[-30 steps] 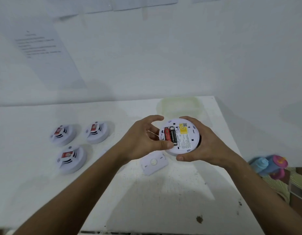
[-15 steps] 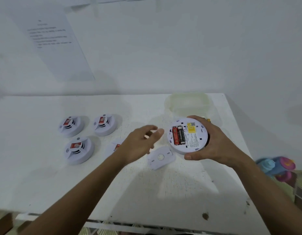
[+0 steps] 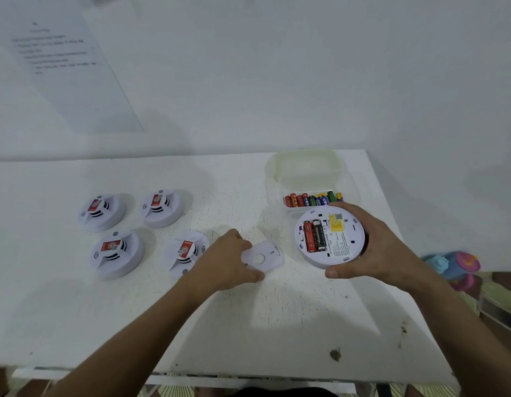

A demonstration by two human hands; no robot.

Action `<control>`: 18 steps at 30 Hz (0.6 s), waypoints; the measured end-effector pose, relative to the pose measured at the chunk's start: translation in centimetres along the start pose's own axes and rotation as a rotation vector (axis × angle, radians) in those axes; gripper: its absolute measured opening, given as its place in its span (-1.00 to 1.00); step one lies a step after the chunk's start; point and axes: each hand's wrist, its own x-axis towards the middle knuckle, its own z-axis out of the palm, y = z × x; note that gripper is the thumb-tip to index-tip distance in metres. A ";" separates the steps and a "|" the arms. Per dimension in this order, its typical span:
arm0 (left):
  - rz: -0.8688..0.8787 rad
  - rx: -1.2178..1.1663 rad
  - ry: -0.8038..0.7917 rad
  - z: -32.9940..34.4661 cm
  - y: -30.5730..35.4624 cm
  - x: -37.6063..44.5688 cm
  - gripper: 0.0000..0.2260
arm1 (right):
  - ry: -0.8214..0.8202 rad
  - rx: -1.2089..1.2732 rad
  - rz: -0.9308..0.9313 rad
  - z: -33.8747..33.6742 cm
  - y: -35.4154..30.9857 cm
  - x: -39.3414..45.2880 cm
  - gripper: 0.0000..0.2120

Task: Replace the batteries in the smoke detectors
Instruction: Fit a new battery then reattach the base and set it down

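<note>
My right hand grips a round white smoke detector with its back side up. A red and a black battery lie in its open compartment, beside a yellow label. My left hand pinches the edge of the white battery cover lying on the table just left of the detector. Several more white detectors with red stickers sit face up on the left. A clear box of coloured batteries stands behind the held detector.
The white table ends at a near edge below and a right edge by my right forearm. The box's clear lid stands open at the back. A blue and pink bottle lies off the table to the right. A white wall rises behind.
My left hand left the detector's battery compartment, dropped to the table and took hold of the cover. The right hand kept holding the detector; the battery box came into view.
</note>
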 end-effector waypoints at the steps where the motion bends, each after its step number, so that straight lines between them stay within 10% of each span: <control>1: 0.000 -0.004 0.006 0.0 0.1 0.0 -0.57 | 0.002 -0.001 -0.001 0.0 0.1 0.0 -0.13; 12: 0.160 -0.150 0.382 -7.4 4.0 -2.7 -0.63 | -0.040 0.033 -0.035 1.0 0.1 1.6 -0.12; 18: 0.367 -0.148 0.186 -8.3 7.3 -3.2 -0.54 | -0.064 0.061 -0.061 2.1 -0.2 2.8 -0.03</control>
